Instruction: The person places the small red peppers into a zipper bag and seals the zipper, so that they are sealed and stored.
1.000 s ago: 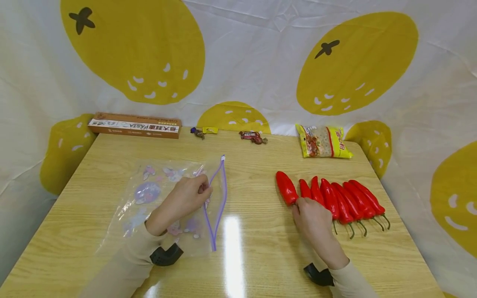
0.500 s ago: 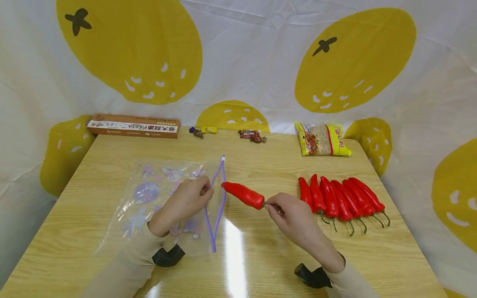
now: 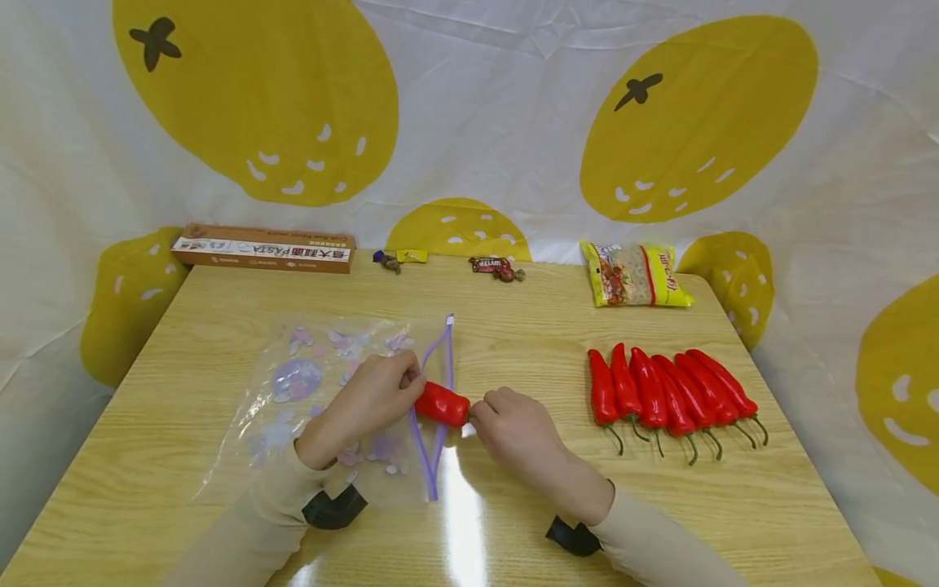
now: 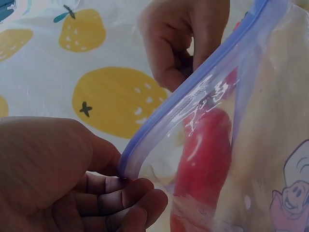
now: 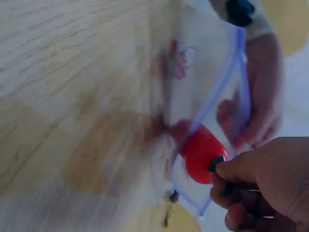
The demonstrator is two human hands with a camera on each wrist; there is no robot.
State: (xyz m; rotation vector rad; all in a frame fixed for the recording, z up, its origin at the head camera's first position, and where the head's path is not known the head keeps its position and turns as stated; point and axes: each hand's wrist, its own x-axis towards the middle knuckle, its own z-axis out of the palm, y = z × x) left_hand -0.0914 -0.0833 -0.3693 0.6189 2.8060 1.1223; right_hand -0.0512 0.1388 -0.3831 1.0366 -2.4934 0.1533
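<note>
My left hand (image 3: 372,397) pinches the upper edge of a clear zip bag (image 4: 270,96) with a purple zip and cartoon prints, keeping its mouth apart. My right hand (image 3: 519,428) pinches the green stem of a red chili pepper (image 3: 443,405). The pepper's tip end is inside the bag mouth, and its stem end sticks out past the zip. Through the clear plastic the pepper's red body shows in the left wrist view. In the right wrist view thumb and fingers meet on the stem (image 5: 216,164).
Several red chili peppers (image 3: 649,391) lie in a row at the right. Along the back are a pasta box (image 3: 264,249), wrapped candies (image 3: 399,259), more candies (image 3: 499,269) and a yellow food packet (image 3: 637,277). A patterned cloth (image 3: 484,106) hangs behind the table (image 3: 528,505).
My right hand has lifted the leftmost pepper from beside the row and carried it left into the bag mouth. My left hand stays at the bag, which has shifted slightly right.
</note>
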